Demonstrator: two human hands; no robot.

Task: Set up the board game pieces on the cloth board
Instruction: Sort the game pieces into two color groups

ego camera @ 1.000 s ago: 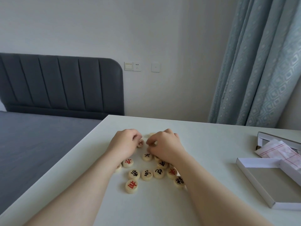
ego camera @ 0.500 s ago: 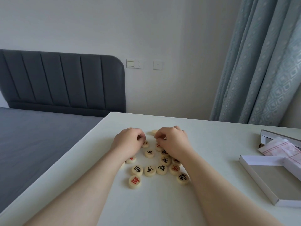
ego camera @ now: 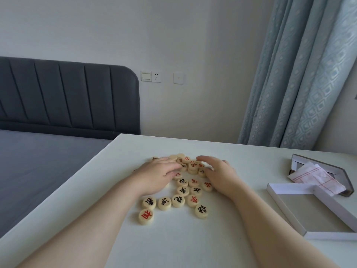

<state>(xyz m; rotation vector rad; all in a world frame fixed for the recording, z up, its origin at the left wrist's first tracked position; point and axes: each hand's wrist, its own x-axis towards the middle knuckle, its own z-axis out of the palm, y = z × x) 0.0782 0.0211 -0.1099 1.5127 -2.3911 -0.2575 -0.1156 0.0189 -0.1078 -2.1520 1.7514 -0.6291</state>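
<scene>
On the white table (ego camera: 173,240), the left hand (ego camera: 156,175) lies flat, fingers straight, on the heap of round game pieces (ego camera: 183,191) (some stacked). The right hand (ego camera: 218,175) rests loosely open beside them. The near box tray (ego camera: 313,213) holds nothing; the far box half (ego camera: 324,165) holds the folded cloth board (ego camera: 316,177).

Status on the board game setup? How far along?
Done: the box is open and the pieces are out, heaped on the table. In hand: left hand and right hand are over the heap, fingers relaxed, holding nothing. Left: the cloth board lies folded at the box, unspread; no piece placed.
</scene>
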